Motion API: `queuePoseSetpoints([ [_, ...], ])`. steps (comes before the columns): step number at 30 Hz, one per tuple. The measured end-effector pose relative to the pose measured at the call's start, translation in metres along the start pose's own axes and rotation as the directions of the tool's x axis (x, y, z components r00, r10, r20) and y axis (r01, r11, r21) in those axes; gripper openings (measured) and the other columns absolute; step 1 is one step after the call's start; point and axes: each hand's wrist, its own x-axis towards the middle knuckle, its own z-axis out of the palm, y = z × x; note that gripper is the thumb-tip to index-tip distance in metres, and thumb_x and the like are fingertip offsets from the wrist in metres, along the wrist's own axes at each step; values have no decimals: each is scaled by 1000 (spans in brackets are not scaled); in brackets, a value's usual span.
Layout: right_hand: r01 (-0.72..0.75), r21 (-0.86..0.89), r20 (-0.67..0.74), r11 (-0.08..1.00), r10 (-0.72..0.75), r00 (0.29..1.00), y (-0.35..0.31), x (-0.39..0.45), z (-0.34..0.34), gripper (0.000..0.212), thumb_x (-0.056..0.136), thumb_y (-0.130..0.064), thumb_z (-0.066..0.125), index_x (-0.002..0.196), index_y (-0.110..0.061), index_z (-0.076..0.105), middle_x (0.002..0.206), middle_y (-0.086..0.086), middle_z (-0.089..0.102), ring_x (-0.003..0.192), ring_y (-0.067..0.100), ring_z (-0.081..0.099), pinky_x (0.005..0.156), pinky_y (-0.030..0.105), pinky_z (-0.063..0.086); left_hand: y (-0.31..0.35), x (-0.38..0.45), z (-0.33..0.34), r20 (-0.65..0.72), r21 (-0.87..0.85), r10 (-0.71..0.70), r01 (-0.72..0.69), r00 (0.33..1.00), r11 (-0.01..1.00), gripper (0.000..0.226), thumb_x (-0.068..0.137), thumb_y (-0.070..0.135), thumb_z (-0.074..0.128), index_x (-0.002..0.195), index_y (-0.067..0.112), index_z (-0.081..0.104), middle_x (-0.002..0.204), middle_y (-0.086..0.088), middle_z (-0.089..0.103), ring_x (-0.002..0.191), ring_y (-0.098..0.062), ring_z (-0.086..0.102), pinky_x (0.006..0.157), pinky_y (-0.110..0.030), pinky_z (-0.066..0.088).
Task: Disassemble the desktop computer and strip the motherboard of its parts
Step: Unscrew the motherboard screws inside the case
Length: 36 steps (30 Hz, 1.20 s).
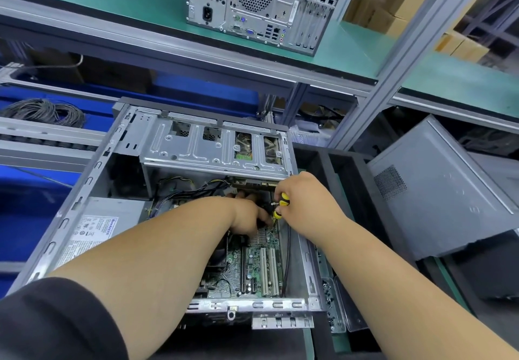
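Observation:
An open desktop case [92, 174] lies on its side in front of me. Its green motherboard [252, 264] shows at the bottom, with white expansion slots. My right hand [306, 199] grips a yellow and black screwdriver [280, 205], whose tip points down toward the board's upper right corner. My left hand [247, 216] reaches into the case just left of the screwdriver, fingers curled down by the tip; what they hold is hidden. A silver drive cage [196, 149] spans the case's far side, and the power supply [106, 219] sits at the left.
A second computer tower [252, 5] stands on the green upper shelf. A removed grey case panel [438, 185] leans at the right. A clear plastic tray with screws [332, 303] lies beside the case. Coiled cables [45, 112] sit at the left.

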Motion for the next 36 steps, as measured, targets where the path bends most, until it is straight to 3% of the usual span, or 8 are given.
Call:
queuePoseSetpoints([
  [6,11,-5,1,1000,-11,1000,2,-1,1,14,85,-26,72,98,-26,68,91,-8,56,104,17,45,83,31,46,1,1,-1,1,12,12,-12,1000,1000,58,86,29,56,132,60,39,148,-4,25,135,-36,21,107,-49,27],
  [10,38,-99,104,994,-27,994,-2,5,-4,19,86,-22,70,104,-29,69,78,-9,38,83,15,37,73,24,37,1,3,0,-20,-33,18,-19,1000,999,57,83,32,60,131,58,43,147,-4,27,134,-35,23,106,-48,28],
  [14,42,-186,215,982,-1,977,-9,16,-6,21,86,-14,66,102,-26,69,90,0,52,83,18,44,72,24,38,0,6,2,-57,-85,30,-35,998,996,49,88,40,58,134,49,45,143,-5,36,130,-33,32,107,-46,30],
  [18,42,-271,380,962,67,923,-16,29,-8,29,87,-17,67,113,-29,66,109,3,61,99,23,48,75,26,40,-1,9,4,-136,-342,81,-124,987,931,41,90,42,60,129,31,57,134,2,56,119,-20,51,103,-33,38],
  [24,100,-179,173,979,-69,982,-11,5,-12,26,94,-37,57,101,-16,69,102,4,55,95,23,52,80,36,50,-2,8,3,-197,-487,107,-192,975,852,11,89,33,63,82,40,58,85,21,60,93,-10,53,72,-17,37],
  [28,41,-136,121,990,-25,992,-14,5,-21,26,91,-25,64,113,-12,58,115,7,46,95,27,55,78,38,49,-2,8,5,-170,-531,124,-197,978,824,30,92,40,60,120,31,62,122,10,63,115,-10,53,101,-26,36],
  [31,2,-126,111,992,12,994,-18,3,-26,26,88,-26,69,110,-16,63,113,5,54,100,25,56,82,37,50,-1,5,3,-164,-539,139,-207,977,816,32,92,36,61,122,23,63,125,4,64,119,-14,54,107,-31,35],
  [36,-8,-229,430,973,109,896,-26,30,-34,35,86,-22,73,120,-25,68,112,2,55,94,26,61,74,30,47,-4,3,0,-210,-543,141,-235,968,806,28,91,36,64,115,22,67,114,2,67,98,-9,57,79,-15,38],
])
